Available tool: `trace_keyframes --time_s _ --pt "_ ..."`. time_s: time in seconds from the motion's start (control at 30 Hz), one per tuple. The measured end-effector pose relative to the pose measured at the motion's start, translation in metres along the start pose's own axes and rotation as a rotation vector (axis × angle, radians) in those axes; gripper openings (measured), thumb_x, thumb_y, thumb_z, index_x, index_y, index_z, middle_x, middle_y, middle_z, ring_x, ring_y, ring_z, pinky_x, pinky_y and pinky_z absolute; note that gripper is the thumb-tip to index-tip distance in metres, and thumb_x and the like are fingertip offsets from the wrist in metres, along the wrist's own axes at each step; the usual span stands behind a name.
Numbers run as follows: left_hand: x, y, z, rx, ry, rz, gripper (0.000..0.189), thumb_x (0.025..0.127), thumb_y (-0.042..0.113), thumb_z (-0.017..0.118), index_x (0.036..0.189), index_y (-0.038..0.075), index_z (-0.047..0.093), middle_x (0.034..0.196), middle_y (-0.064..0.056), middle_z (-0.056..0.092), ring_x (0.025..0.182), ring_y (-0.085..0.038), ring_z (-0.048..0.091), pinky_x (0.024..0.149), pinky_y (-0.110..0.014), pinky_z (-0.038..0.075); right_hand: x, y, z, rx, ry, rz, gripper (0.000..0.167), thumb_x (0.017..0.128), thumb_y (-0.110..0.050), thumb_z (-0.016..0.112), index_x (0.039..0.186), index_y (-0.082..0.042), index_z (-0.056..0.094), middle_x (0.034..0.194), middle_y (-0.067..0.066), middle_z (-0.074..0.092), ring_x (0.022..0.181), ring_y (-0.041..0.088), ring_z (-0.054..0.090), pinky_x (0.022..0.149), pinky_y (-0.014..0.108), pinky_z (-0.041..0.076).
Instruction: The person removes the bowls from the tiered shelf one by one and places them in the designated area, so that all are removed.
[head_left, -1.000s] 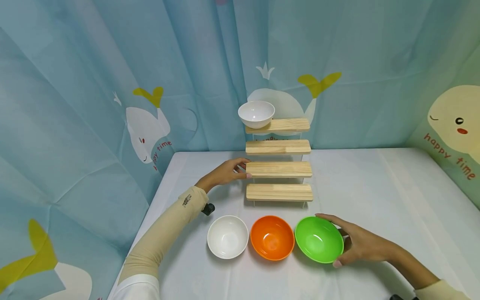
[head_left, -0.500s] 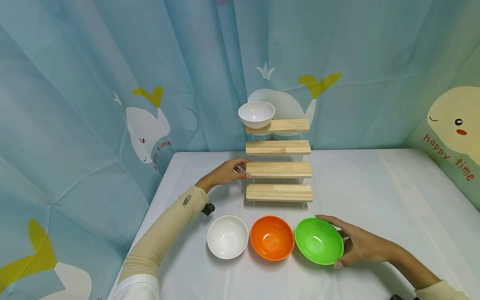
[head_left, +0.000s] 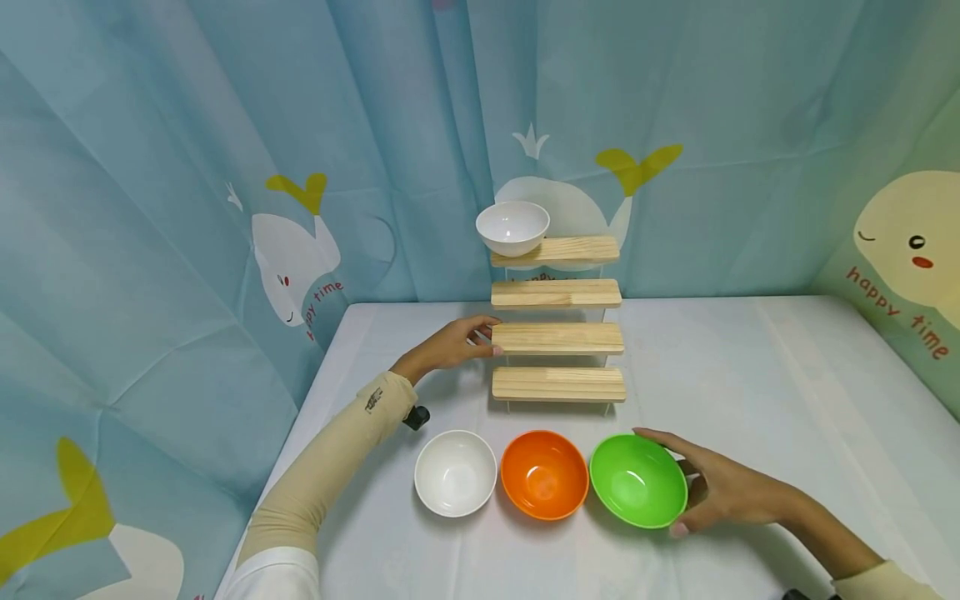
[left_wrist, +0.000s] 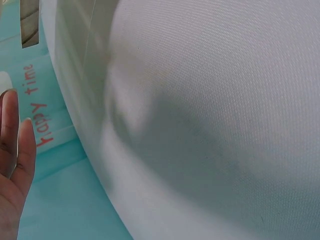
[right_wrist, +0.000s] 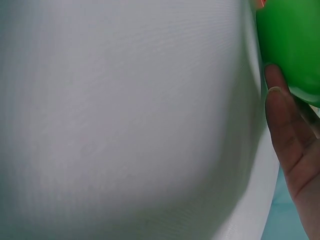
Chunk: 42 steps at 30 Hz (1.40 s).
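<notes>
My left hand (head_left: 453,343) is at the left end of a four-step wooden display stand (head_left: 558,339), holding the third board from the top between thumb and fingers. Two of its fingers show at the edge of the left wrist view. At the right, my right hand (head_left: 723,487) grips the side of a green bowl (head_left: 637,482), thumb near and fingers behind. The bowl looks slightly tilted; whether its base touches the table cannot be told. An orange bowl (head_left: 544,476) and a white bowl (head_left: 455,474) stand in a row beside it.
Another white bowl (head_left: 513,227) sits on the left part of the stand's top board. A white cloth covers the table (head_left: 750,375). Blue curtains (head_left: 420,167) with whale prints hang behind it and along both sides.
Almost nothing differs. The green bowl and my right hand have shifted very slightly, while the left hand keeps its place on the stand.
</notes>
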<state>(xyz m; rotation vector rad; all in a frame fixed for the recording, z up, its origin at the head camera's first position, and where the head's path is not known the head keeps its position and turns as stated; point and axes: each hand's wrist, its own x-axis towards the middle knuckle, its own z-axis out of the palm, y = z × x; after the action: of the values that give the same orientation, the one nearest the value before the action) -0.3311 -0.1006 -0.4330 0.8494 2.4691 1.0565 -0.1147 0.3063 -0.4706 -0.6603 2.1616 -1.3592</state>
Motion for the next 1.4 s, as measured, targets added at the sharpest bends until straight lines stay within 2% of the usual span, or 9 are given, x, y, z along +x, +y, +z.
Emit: trace_keyframes --time_s 0.07,0.17,0.27,0.33,0.5,0.8,1.07,1.3,1.4 --pt "0.0 0.0 0.0 -0.002 -0.001 0.001 0.061 0.096 0.04 0.069 0.149 0.019 0.049 0.133 -0.009 0.058 0.113 -0.021 0.061 0.096 -0.037 0.053 -0.001 -0.001 -0.001 -0.011 0.012 0.007 0.107 0.077 -0.006 0.082 0.161 -0.013 0.016 0.142 0.012 0.044 0.095 0.022 0.068 0.075 0.032 0.058" --pt "0.0 0.0 0.0 -0.007 -0.002 0.004 0.061 0.096 0.041 0.069 0.149 0.019 0.049 0.132 -0.009 0.058 0.112 -0.021 0.061 0.095 -0.037 0.054 -0.001 0.0 -0.005 -0.029 0.038 -0.026 0.104 0.076 -0.008 0.082 0.16 -0.011 0.02 0.146 -0.001 0.043 0.095 0.021 0.068 0.071 0.032 0.058" --pt "0.0 0.0 0.0 -0.013 -0.005 0.006 0.061 0.096 0.04 0.069 0.149 0.018 0.048 0.133 -0.009 0.058 0.112 -0.022 0.061 0.094 -0.037 0.054 -0.002 0.001 -0.012 -0.052 0.072 -0.097 0.101 0.077 -0.008 0.082 0.159 -0.01 0.024 0.15 -0.01 0.041 0.095 0.019 0.066 0.067 0.031 0.058" --pt "0.0 0.001 0.0 -0.013 -0.005 0.006 0.061 0.096 0.04 0.069 0.149 0.018 0.048 0.133 -0.01 0.058 0.112 -0.022 0.061 0.095 -0.037 0.054 -0.002 0.0 -0.018 -0.085 0.105 -0.15 0.099 0.077 -0.008 0.082 0.158 -0.01 0.026 0.151 -0.012 0.04 0.095 0.018 0.065 0.066 0.031 0.058" --pt "0.0 0.001 0.0 -0.009 -0.009 0.003 0.061 0.096 0.04 0.069 0.149 0.018 0.048 0.134 -0.01 0.058 0.113 -0.023 0.061 0.097 -0.038 0.053 -0.004 -0.018 -0.041 -0.191 0.212 -0.194 0.097 0.078 -0.004 0.082 0.158 -0.013 0.028 0.146 -0.022 0.043 0.092 0.015 0.066 0.066 0.029 0.057" --pt "0.001 0.0 -0.001 -0.002 -0.009 -0.001 0.061 0.096 0.039 0.069 0.148 0.017 0.048 0.133 -0.01 0.058 0.114 -0.023 0.061 0.097 -0.038 0.053 0.004 -0.063 -0.08 -0.346 0.473 -0.241 0.087 0.077 0.006 0.079 0.153 -0.012 0.039 0.138 -0.015 0.054 0.085 0.011 0.068 0.068 0.023 0.056" --pt "0.001 0.0 0.0 0.004 -0.011 -0.009 0.063 0.095 0.041 0.069 0.149 0.016 0.047 0.134 -0.01 0.059 0.114 -0.023 0.062 0.098 -0.039 0.053 0.038 -0.1 -0.098 -0.347 0.538 -0.288 0.08 0.078 0.007 0.079 0.149 -0.011 0.046 0.132 -0.016 0.057 0.081 0.007 0.068 0.065 0.02 0.056" --pt "0.001 -0.002 0.0 -0.011 -0.013 -0.011 0.064 0.095 0.042 0.069 0.15 0.016 0.047 0.134 -0.01 0.058 0.114 -0.023 0.063 0.098 -0.039 0.053 0.079 -0.126 -0.106 -0.348 0.571 -0.218 0.07 0.085 -0.006 0.079 0.146 -0.02 0.049 0.13 -0.016 0.057 0.082 0.008 0.066 0.066 0.02 0.054" --pt "0.001 -0.001 0.0 -0.013 -0.011 -0.013 0.064 0.095 0.041 0.07 0.15 0.015 0.047 0.134 -0.01 0.058 0.114 -0.023 0.064 0.099 -0.039 0.053 0.098 -0.138 -0.111 -0.333 0.562 -0.203 0.066 0.087 -0.011 0.078 0.146 -0.021 0.05 0.131 -0.009 0.058 0.081 0.01 0.067 0.064 0.023 0.053"
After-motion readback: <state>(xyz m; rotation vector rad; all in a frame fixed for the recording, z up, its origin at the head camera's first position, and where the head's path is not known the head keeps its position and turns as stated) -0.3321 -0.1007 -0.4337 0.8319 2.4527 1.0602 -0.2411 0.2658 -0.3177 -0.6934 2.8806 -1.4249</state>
